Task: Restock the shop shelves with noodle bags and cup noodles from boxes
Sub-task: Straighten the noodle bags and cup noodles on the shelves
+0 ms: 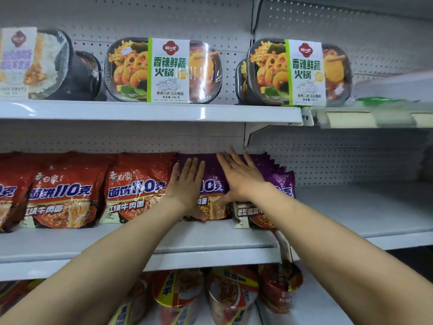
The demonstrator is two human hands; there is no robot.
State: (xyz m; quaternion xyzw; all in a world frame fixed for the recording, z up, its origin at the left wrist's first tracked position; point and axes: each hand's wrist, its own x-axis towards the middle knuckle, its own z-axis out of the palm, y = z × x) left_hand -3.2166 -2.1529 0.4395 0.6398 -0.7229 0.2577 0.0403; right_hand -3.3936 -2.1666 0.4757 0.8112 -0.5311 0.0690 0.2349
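Note:
Purple noodle bags [212, 174] stand in a row on the middle shelf [210, 240], right of the red noodle bags [136, 188]. My left hand [187, 184] lies flat with straight fingers against the front of a purple bag. My right hand [241, 174] presses flat on the purple bags [281, 181] further right, fingers spread. Cup noodles [178, 294] sit on the shelf below, partly hidden by my forearms.
Hot pot trays [164, 69] with green-white labels stand on the top shelf [150, 111]. More red bags [61, 193] fill the middle shelf's left. The neighbouring shelf bay [363, 207] to the right holds nothing in view. A pegboard back wall lies behind.

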